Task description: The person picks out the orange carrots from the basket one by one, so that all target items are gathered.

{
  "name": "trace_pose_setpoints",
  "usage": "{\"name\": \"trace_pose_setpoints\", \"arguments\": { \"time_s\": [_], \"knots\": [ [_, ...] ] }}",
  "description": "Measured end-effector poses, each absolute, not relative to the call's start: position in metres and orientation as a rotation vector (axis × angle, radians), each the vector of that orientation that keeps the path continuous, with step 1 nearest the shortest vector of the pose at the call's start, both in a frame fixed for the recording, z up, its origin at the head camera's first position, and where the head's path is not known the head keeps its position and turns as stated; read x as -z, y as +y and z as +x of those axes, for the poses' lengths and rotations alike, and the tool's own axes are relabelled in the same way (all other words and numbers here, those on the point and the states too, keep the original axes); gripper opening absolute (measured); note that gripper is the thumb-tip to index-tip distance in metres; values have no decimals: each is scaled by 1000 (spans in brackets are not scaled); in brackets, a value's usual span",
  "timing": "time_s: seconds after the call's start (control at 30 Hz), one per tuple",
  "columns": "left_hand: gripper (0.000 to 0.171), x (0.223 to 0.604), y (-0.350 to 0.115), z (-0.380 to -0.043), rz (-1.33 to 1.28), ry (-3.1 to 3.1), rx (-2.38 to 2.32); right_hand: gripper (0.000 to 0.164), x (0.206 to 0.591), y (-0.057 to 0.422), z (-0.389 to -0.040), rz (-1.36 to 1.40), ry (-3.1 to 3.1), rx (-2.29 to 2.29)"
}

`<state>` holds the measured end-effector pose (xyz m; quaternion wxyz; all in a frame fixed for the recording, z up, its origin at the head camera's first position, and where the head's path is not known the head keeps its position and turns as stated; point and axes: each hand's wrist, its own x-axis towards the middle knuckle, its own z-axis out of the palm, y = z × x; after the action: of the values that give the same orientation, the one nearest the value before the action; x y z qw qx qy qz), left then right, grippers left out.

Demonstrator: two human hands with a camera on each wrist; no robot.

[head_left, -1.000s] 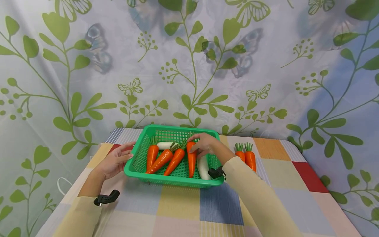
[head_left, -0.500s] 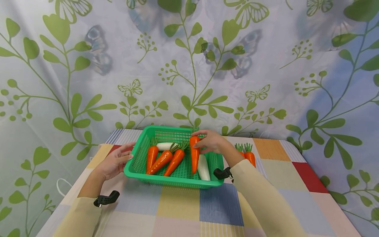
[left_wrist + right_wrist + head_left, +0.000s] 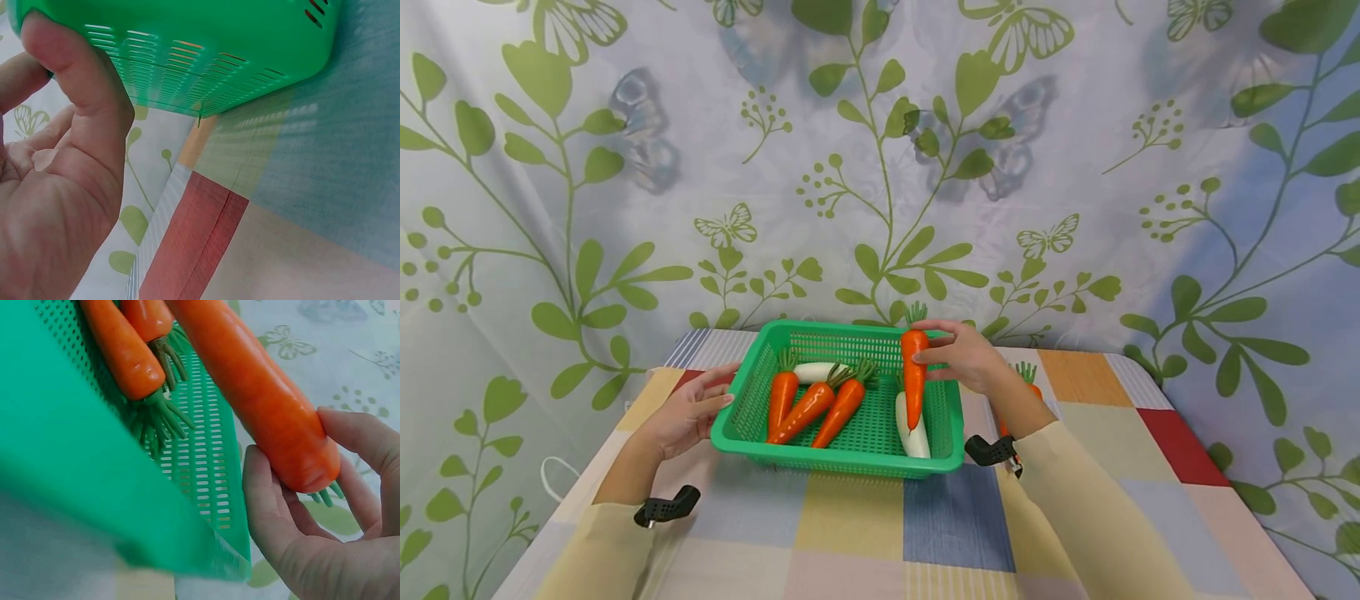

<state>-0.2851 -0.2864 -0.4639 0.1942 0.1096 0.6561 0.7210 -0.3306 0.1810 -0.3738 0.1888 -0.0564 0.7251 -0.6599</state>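
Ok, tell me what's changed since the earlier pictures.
The right hand, already gripping a carrot then, has raised it and carried it rightward. Nothing was let go. The left hand stays at the left rim of the green basket, and the three other carrots inside lie as before.

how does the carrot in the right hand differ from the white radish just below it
Colour: the carrot is orange, the radish white.
Support: the carrot is held up by the right hand, while the radish lies in the basket.
Visibility: in the head view the carrot hides part of the radish, while the carrot's green top shows above the basket's far rim.
Shared: both are long and smooth-looking.
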Motion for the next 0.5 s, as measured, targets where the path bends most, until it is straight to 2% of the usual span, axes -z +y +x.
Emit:
{"name": "trace_pose_setpoints", "arguments": {
  "time_s": [0.5],
  "knots": [
    [66,465,-287,-286,310,1832,-2028,59,382,223,-308,-88,2120,2071]
  ]
}}
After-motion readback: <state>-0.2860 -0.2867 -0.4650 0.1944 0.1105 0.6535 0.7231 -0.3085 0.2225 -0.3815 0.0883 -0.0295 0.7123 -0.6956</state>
